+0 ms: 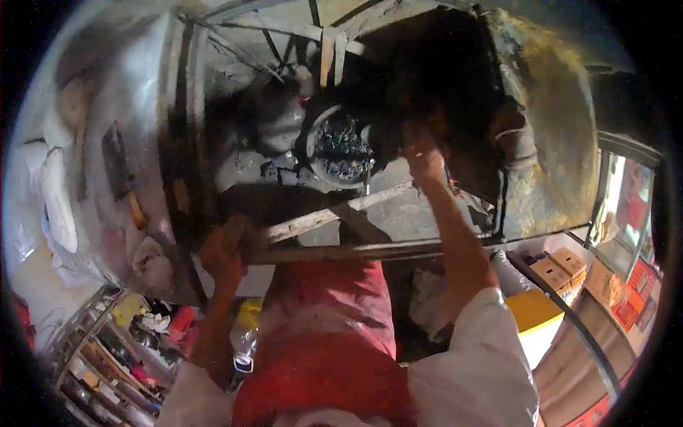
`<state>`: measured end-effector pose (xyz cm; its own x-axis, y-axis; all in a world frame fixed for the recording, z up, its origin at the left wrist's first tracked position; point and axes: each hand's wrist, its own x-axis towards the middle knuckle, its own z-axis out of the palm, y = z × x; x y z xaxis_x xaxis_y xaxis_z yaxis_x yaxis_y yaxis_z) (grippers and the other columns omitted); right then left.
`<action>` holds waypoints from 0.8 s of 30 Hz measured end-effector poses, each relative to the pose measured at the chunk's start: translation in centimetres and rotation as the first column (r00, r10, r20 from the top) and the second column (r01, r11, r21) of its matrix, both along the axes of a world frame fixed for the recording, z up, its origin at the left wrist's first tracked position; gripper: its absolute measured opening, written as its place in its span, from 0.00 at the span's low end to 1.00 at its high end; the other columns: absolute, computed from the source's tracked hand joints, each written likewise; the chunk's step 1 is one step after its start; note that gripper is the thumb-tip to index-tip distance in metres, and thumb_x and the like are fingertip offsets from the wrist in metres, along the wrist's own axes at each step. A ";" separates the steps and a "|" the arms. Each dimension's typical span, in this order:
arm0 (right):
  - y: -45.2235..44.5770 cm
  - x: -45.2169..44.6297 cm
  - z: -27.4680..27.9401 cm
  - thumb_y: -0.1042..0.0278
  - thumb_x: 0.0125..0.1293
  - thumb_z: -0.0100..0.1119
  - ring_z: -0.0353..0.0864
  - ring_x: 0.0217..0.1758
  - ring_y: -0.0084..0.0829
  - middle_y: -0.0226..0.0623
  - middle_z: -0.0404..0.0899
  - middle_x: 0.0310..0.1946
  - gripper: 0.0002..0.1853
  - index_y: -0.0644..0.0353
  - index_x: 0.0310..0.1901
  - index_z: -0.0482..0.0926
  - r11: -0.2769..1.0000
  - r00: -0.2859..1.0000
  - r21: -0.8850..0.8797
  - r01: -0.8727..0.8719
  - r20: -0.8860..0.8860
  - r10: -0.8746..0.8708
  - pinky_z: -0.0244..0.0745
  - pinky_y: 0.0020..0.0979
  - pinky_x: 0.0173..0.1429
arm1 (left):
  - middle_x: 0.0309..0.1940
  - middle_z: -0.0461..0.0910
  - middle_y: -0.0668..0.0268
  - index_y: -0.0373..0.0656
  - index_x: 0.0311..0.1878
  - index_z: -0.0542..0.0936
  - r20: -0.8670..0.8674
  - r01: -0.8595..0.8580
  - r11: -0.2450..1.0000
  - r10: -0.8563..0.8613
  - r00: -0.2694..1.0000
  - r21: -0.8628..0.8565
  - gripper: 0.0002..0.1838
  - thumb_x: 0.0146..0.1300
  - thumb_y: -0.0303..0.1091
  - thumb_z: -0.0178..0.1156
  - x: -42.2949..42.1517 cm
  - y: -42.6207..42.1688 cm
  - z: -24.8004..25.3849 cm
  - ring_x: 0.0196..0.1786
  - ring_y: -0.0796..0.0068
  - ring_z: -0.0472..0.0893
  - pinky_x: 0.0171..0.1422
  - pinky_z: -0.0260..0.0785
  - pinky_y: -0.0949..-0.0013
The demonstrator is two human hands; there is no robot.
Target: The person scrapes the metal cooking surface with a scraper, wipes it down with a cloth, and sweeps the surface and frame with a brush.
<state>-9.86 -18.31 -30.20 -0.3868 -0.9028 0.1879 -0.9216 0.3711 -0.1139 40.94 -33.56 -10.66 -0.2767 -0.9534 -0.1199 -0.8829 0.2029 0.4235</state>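
A round pan [313, 158] filled with dark, charcoal-like lumps [343, 146] sits inside a sooty, framed work area. To its right, my right hand [425, 162] reaches in with its fingers curled closed; deep shadow hides whatever is in them. My left hand [225, 250] is at the near left corner, against the front edge of the frame [327, 252]. Its fingers are in shadow, so their grip is unclear. A pale, worn bar [320, 222] runs slantwise between the two hands, in front of the pan.
A dark metal pot [516, 139] stands at the right side. On the left are a broad blade with a wooden handle [135, 211] and a crowded rack [114, 363]. Low on the right are a yellow-and-white box [533, 320] and cardboard boxes [558, 269].
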 end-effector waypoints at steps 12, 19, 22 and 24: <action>-5.9 -11.3 -10.3 0.57 0.62 0.55 0.81 0.45 0.44 0.47 0.80 0.45 0.18 0.58 0.49 0.79 0.926 0.942 0.372 -0.060 0.328 -0.070 0.77 0.36 0.48 | 0.41 0.77 0.55 0.41 0.46 0.77 0.463 0.227 0.967 -0.148 0.874 -0.119 0.18 0.52 0.37 0.62 -0.9 0.6 0.9 0.46 0.51 0.76 0.49 0.66 0.54; -6.2 -11.7 -10.4 0.53 0.63 0.53 0.80 0.46 0.44 0.47 0.78 0.48 0.21 0.57 0.52 0.78 0.918 0.966 0.362 -0.164 0.246 0.076 0.76 0.37 0.48 | 0.39 0.79 0.57 0.42 0.40 0.79 0.654 -0.266 0.886 -0.053 0.754 0.379 0.20 0.45 0.42 0.68 -4.6 -2.3 4.2 0.44 0.53 0.78 0.47 0.68 0.54; -6.1 -11.6 -10.2 0.51 0.63 0.53 0.79 0.46 0.44 0.47 0.78 0.49 0.22 0.56 0.53 0.77 0.907 0.967 0.368 -0.203 0.219 0.128 0.76 0.37 0.48 | 0.38 0.80 0.59 0.44 0.40 0.81 0.203 0.017 0.985 0.019 0.979 -0.174 0.17 0.47 0.42 0.66 -0.5 1.5 0.4 0.44 0.54 0.79 0.49 0.69 0.53; -6.2 -11.6 -10.1 0.50 0.63 0.52 0.79 0.46 0.44 0.47 0.77 0.49 0.23 0.56 0.53 0.76 0.904 0.962 0.359 -0.231 0.220 0.159 0.76 0.38 0.48 | 0.37 0.81 0.60 0.45 0.40 0.82 0.181 0.036 0.979 0.001 0.984 -0.201 0.16 0.48 0.41 0.65 6.9 3.3 -4.4 0.42 0.55 0.79 0.48 0.70 0.54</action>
<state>-21.46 -24.54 -40.30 -0.1900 -0.9523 -0.2387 -0.9567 0.2342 -0.1728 47.86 -30.22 -15.04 -0.2848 -0.9582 0.0260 -0.9361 0.2838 0.2077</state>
